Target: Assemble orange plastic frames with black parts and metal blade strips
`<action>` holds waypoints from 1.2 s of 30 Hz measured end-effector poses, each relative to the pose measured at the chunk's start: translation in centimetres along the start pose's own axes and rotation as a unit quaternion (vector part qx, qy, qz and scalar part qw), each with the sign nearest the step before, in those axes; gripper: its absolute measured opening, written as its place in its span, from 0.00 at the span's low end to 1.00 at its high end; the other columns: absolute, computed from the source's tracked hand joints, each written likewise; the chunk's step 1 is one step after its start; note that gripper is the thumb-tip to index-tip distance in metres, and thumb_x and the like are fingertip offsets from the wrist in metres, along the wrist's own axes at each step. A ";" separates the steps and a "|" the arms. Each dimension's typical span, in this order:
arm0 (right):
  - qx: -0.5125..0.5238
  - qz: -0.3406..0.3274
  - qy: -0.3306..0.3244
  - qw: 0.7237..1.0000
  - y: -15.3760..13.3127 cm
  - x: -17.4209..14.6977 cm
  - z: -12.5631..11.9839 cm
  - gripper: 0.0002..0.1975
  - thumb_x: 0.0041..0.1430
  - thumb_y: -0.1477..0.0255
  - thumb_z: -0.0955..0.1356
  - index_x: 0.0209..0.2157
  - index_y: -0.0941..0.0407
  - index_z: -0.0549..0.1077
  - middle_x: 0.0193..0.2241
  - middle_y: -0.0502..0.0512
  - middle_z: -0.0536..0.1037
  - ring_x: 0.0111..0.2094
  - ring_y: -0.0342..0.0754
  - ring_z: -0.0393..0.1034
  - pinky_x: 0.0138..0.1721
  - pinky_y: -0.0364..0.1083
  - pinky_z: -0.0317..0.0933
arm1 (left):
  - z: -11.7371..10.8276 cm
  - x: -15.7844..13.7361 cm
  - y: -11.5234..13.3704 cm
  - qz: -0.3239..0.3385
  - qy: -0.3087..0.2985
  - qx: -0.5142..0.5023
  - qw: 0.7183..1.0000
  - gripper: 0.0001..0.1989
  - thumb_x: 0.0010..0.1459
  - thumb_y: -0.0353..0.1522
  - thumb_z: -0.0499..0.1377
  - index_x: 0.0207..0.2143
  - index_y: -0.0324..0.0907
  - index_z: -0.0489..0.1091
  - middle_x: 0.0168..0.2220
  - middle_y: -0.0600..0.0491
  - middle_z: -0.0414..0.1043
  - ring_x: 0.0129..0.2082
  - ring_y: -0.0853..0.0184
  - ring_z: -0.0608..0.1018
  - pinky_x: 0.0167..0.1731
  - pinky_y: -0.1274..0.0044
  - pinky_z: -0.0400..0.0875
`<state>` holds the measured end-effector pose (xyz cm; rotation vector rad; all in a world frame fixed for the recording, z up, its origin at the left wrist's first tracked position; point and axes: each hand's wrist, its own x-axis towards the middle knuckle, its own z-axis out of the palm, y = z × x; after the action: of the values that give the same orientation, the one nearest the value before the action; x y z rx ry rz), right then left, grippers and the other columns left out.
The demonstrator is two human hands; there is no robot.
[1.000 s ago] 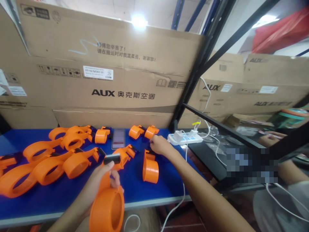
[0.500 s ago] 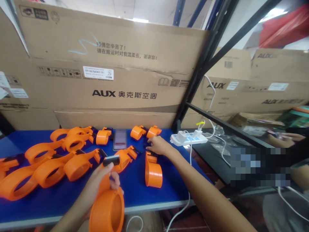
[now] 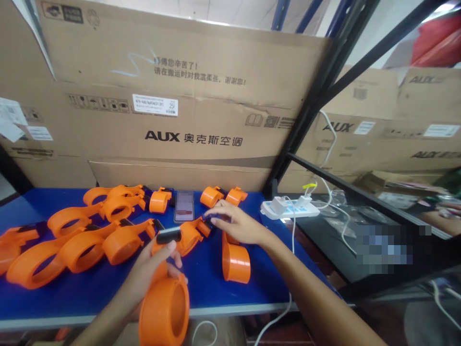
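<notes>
My left hand grips an orange tape dispenser by its handle, at the near table edge. The dispenser's round hub hangs low, and a black end piece with a pale edge sits by my thumb. Over the table, my right hand has its fingers drawn together around something small and dark at the fingertips, too small to make out. Just left of those fingertips lies another orange dispenser. Below the right hand stands a further dispenser, its upper part hidden by the hand.
Several more orange dispensers spread across the left of the blue table. A phone lies at the back middle. A power strip with white cables sits at the right. Behind stands a large cardboard box. Another person's hand shows far right.
My right hand has shifted left, from above the standing dispenser toward the one beside the phone. The left hand keeps its hold on the tape dispenser. The whole view has shifted slightly.
</notes>
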<state>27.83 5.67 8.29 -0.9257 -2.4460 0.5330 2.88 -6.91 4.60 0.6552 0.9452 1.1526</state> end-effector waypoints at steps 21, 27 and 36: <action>0.316 0.045 0.108 0.942 -8.2 -0.9 5.1 0.09 0.67 0.71 0.66 0.45 0.54 0.76 0.39 0.55 0.78 0.29 0.43 0.73 0.32 0.46 0.71 | 0.2 -0.6 0.4 0.038 0.008 -0.005 0.999 0.17 0.57 0.40 0.68 0.41 0.44 0.65 0.30 0.56 0.74 0.26 0.59 0.84 0.24 0.72 0.77; 0.268 0.051 0.126 0.954 -7.9 -0.9 5.6 0.11 0.67 0.67 0.68 0.50 0.53 0.70 0.33 0.50 0.75 0.25 0.41 0.67 0.27 0.42 0.65 | 0.2 -0.5 0.5 0.038 0.000 -0.007 0.999 0.16 0.57 0.40 0.68 0.39 0.43 0.66 0.29 0.55 0.75 0.26 0.58 0.83 0.23 0.73 0.76; 0.315 0.039 0.094 0.943 -9.2 -0.9 6.4 0.16 0.67 0.65 0.69 0.54 0.50 0.75 0.44 0.56 0.77 0.31 0.43 0.72 0.28 0.43 0.69 | 0.5 -0.5 0.1 0.047 -0.003 -0.064 0.997 0.13 0.54 0.35 0.71 0.36 0.40 0.71 0.27 0.54 0.75 0.21 0.69 0.77 0.28 0.74 0.77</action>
<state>20.23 -2.61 7.44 -0.7501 -1.8800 1.1150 3.18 -7.30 5.07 0.6045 0.8356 1.2826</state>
